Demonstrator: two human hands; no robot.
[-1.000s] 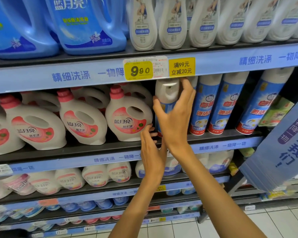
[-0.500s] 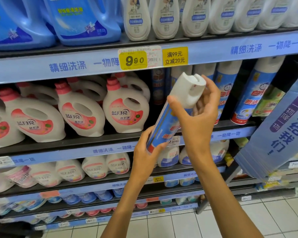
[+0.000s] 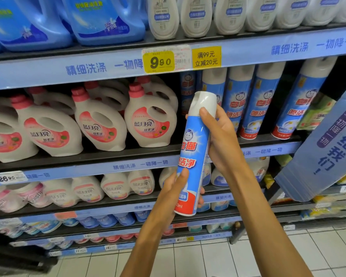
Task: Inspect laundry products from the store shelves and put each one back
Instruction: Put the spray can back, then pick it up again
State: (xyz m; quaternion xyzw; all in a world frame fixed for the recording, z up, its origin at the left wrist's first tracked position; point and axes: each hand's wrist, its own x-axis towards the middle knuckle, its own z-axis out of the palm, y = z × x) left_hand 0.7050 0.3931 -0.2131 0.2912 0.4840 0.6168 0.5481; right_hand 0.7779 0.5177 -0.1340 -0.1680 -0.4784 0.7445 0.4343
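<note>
I hold a tall blue spray can (image 3: 194, 148) with a white cap and red base out in front of the middle shelf (image 3: 128, 156), nearly upright, label toward me. My right hand (image 3: 222, 140) grips its upper part just below the cap. My left hand (image 3: 174, 188) wraps the lower part near the red base. Matching blue spray cans (image 3: 262, 102) stand in a row on the shelf behind, to the right.
White detergent jugs with pink caps (image 3: 150, 118) fill the middle shelf's left side. Blue jugs (image 3: 104, 19) and white bottles (image 3: 196, 15) stand on the top shelf. A yellow 9.90 price tag (image 3: 160, 61) hangs above. A blue cardboard sign (image 3: 328, 144) juts out at right. Below is tiled floor (image 3: 208, 260).
The can came off the shelf, tilted outward, and now stands nearly upright in front of me with its label facing me. Both hands shifted along it.
</note>
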